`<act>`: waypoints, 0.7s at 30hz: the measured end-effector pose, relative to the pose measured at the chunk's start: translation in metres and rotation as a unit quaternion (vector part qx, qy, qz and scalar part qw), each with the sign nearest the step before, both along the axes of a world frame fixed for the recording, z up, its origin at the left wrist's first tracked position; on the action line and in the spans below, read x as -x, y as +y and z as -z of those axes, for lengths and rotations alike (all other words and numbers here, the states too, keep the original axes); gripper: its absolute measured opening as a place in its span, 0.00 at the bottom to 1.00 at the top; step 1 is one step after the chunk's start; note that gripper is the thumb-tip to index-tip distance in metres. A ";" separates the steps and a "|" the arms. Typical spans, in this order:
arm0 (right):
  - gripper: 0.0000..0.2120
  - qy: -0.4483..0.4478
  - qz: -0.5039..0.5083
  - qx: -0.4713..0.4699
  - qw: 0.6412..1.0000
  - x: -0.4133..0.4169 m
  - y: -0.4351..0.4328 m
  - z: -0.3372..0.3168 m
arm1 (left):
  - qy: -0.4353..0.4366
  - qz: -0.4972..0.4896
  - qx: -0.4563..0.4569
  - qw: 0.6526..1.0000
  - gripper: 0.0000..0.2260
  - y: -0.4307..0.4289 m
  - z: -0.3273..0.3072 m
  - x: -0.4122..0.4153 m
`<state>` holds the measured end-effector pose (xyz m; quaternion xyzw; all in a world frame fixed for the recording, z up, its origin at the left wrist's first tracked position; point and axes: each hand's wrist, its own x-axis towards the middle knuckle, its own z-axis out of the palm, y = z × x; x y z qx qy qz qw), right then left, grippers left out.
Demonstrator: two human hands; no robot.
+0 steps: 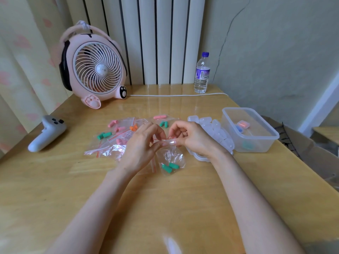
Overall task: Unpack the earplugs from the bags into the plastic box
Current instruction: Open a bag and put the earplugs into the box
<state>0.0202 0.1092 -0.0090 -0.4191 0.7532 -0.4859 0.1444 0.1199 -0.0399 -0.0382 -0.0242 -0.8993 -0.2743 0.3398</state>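
Note:
A small clear zip bag (171,158) hangs between my hands above the table, with two green earplugs (169,167) at its bottom. My left hand (142,143) and my right hand (190,138) each pinch the bag's red-lined top edge, fingers close together. Behind my hands lie several more zip bags (117,136) holding pink, green and orange earplugs. At the right stands the clear plastic box (256,143), open, with a few small earplug cases inside. A heap of small empty clear cases (216,131) sits between the box and my right hand.
A pink desk fan (95,68) stands at the back left, its white cable running along the back edge. A water bottle (201,74) stands at the back. A white controller (45,133) lies at the left. The table's right edge drops beside the box.

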 end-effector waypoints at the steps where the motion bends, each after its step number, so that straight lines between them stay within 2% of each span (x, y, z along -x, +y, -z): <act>1: 0.16 -0.003 -0.005 -0.001 1.000 0.000 0.000 0.000 | -0.001 0.000 -0.001 1.000 0.09 0.000 0.001 0.000; 9: 0.14 -0.038 -0.039 0.007 0.998 -0.005 0.001 -0.004 | -0.004 0.010 -0.011 1.000 0.11 -0.001 -0.001 -0.001; 14: 0.07 0.053 -0.012 -0.052 0.997 0.000 0.003 0.001 | -0.022 -0.016 -0.010 1.000 0.11 -0.002 -0.001 0.000; 18: 0.06 0.092 -0.015 -0.085 0.992 0.001 0.005 0.001 | -0.027 0.012 -0.015 0.999 0.10 -0.003 -0.002 -0.001; 21: 0.03 0.045 -0.052 -0.053 0.996 -0.002 0.007 -0.004 | -0.029 0.045 -0.077 0.996 0.10 0.001 -0.008 -0.005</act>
